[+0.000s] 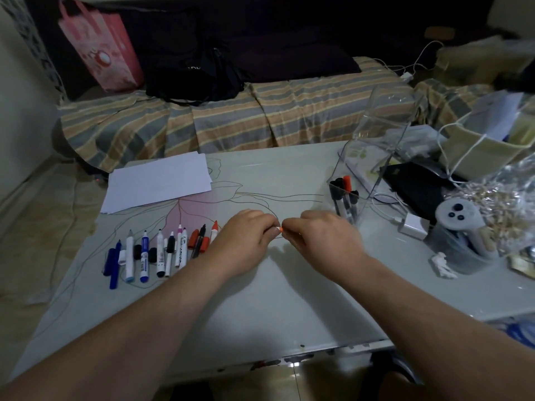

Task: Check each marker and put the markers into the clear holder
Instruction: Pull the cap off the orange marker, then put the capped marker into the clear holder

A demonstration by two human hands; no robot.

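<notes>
My left hand (246, 235) and my right hand (318, 235) meet over the middle of the table, both gripping one marker (278, 228). Only a short white and orange bit of it shows between the fingers. To the left, several markers (156, 253) in blue, black, white and red lie side by side on the table. The clear holder (373, 157) stands at the right, with several black and red markers (344, 195) upright in its lower front pocket.
White paper sheets (159, 180) lie at the table's far left. The right side is crowded: a black case (414, 186), a white charger (412, 225), a grey cup (460, 238), a plastic bag (503, 204). A striped sofa (231, 120) runs behind the table.
</notes>
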